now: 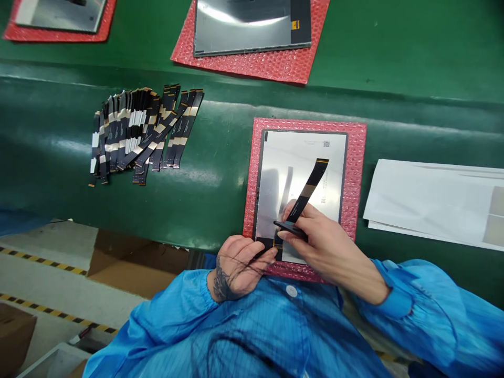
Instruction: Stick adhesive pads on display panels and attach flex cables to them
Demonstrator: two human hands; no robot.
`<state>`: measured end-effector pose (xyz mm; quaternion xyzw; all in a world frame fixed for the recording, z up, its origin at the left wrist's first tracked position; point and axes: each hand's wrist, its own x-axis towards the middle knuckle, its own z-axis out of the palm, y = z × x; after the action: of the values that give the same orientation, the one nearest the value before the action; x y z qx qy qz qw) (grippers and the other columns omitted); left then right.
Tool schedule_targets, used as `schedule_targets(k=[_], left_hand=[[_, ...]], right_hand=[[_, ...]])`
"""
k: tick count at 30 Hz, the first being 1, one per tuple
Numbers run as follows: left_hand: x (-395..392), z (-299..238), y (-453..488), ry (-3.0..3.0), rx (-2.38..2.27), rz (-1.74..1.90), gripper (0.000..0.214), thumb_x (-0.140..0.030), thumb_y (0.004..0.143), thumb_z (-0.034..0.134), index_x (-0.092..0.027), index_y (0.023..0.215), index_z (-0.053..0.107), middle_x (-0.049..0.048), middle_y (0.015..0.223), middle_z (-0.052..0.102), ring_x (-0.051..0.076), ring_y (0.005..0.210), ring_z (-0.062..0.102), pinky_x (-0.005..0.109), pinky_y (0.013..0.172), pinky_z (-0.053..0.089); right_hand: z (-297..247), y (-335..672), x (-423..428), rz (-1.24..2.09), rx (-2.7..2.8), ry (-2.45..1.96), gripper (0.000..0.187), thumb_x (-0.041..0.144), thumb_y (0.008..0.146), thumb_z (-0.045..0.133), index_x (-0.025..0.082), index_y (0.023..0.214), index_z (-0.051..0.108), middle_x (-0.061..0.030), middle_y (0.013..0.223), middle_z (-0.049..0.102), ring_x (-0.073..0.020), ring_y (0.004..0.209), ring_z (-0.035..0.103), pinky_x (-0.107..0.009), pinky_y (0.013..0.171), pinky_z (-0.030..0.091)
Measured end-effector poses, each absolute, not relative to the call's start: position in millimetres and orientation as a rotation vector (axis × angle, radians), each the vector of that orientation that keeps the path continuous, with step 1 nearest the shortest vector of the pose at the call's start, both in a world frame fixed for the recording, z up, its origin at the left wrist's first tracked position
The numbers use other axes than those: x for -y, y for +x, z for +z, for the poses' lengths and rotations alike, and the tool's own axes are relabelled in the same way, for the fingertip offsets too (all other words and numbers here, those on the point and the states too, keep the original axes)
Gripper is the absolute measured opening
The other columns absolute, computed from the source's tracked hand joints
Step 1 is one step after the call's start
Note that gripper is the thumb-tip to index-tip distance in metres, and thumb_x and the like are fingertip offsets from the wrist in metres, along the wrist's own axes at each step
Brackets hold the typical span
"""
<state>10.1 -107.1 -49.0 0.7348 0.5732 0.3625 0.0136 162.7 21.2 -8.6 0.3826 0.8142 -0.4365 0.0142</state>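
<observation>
A display panel [315,144] with a silvery back lies on a red bubble-wrap sheet [356,173] in front of me. My right hand [328,241] is closed around a black ribbon cable [304,198] and a slim, dark pointed tool [290,228]. The cable slants up over the panel, its gold-edged end free. Its lower end is near a small gold connector at the panel's bottom left, partly hidden by fingers. My left hand [240,265] pinches the panel's lower left edge beside that connector; its fingertips hide the exact contact.
Many loose ribbon cables [137,131] are heaped on the green table [220,194] at left. Another panel [244,31] on bubble wrap is at the back, a further one [59,16] at far left. White sheets [429,202] lie at right. A cardboard box [129,265] stands below the table edge.
</observation>
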Motion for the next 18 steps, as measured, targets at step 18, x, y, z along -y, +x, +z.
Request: schedule_targets(k=[18], left_hand=[[108.8, -44.2, 15.0, 2.224, -1.847, 0.972, 0.023, -0.029, 0.093, 0.055, -0.02, 0.105, 0.071, 0.0063, 0.089, 0.063, 0.02, 0.086, 0.052, 0.034, 0.079, 0.044]], right_hand=[[-1.5, 159.0, -20.4, -1.175, -2.502, 1.279, 0.006, 0.021, 0.086, 0.054, 0.02, 0.088, 0.06, -0.0103, 0.111, 0.061, -0.0253, 0.085, 0.065, -0.04, 0.072, 0.056]])
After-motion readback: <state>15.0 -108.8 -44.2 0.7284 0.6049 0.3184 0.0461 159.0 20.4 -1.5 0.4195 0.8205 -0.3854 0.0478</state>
